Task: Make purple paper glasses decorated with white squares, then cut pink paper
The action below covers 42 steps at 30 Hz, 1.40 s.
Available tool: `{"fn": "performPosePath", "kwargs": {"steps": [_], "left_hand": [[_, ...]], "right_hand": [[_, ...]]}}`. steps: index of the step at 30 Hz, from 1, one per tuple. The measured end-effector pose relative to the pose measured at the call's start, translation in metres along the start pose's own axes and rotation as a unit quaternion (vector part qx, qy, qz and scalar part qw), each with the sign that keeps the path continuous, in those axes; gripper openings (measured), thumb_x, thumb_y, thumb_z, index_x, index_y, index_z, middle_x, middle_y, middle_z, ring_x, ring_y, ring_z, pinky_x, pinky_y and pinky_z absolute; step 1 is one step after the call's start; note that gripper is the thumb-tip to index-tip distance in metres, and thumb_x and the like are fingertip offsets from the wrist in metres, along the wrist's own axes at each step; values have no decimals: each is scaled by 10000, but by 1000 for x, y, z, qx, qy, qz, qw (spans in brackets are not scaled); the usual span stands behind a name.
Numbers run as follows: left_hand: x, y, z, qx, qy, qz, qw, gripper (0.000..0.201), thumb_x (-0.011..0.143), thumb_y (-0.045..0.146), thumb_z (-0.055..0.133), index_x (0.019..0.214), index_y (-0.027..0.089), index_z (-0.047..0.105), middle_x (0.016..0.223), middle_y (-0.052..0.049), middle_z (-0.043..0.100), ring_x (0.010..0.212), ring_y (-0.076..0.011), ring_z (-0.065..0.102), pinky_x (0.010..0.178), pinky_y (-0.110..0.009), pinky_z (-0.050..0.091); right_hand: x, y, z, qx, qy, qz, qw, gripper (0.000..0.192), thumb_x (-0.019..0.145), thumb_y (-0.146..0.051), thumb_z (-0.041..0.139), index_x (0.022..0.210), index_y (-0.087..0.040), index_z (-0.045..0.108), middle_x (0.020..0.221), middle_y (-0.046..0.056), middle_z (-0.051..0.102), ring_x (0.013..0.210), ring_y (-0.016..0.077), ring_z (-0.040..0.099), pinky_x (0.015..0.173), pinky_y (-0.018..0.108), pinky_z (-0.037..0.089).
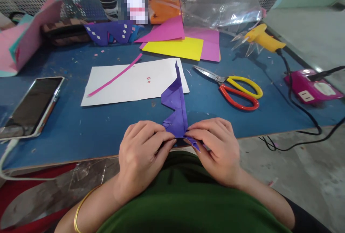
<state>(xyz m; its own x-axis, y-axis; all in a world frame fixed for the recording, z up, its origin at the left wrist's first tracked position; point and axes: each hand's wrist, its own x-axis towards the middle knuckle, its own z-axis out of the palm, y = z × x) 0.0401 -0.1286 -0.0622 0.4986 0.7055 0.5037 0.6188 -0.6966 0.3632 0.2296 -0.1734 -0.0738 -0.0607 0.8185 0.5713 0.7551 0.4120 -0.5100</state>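
Observation:
A purple paper cutout with zigzag edges and a lengthwise crease lies at the table's front edge, its narrow tip over a white sheet. My left hand pinches its near end from the left, fingers and thumb closed on the paper. From the right, my right hand is closed on the same end, where a small folded flap points toward me. The fingertips hide part of that end. A thin magenta paper strip rests slantwise on the white sheet.
Scissors with red and yellow handles lie right of the white sheet. Behind them stand a yellow glue gun and a magenta power socket. A phone is at left. Coloured papers and a purple cutout with white diamonds sit at the back.

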Motion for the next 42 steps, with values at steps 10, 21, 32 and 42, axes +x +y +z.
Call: {"fn": "performPosePath", "kwargs": {"steps": [10, 21, 32, 42], "left_hand": [[-3, -4, -1, -31, -2, 54, 998, 107, 831, 146, 709, 900, 226, 724, 897, 1, 772, 925, -203, 698, 867, -362, 497], [-2, -5, -3, -30, -9, 86, 996, 133, 821, 122, 712, 896, 232, 721, 891, 16, 778, 910, -192, 705, 858, -355, 489], [0, -5, -3, -28, -24, 82, 996, 124, 847, 136, 685, 873, 250, 727, 852, 23, 762, 854, -183, 675, 803, -345, 480], [2, -3, -2, -37, -20, 40, 998, 83, 836, 157, 701, 854, 228, 739, 808, -1, 734, 826, -193, 652, 768, -345, 487]], "right_hand": [[-5, 3, -5, 9, -16, -73, 997, 157, 875, -53, 574, 876, -191, 651, 868, 17, 761, 799, 132, 721, 941, 391, 447], [-9, 6, -6, 11, -33, -86, 996, 136, 869, -84, 589, 902, -197, 658, 900, 32, 752, 905, 158, 713, 927, 389, 475], [-10, 6, -3, -20, -10, -32, 999, 110, 886, -131, 602, 876, -187, 697, 806, 27, 638, 783, 149, 596, 786, 371, 415], [-8, 6, -2, -23, -10, -16, 1000, 109, 907, -164, 591, 894, -176, 698, 809, 29, 641, 760, 151, 592, 736, 350, 403]]}}
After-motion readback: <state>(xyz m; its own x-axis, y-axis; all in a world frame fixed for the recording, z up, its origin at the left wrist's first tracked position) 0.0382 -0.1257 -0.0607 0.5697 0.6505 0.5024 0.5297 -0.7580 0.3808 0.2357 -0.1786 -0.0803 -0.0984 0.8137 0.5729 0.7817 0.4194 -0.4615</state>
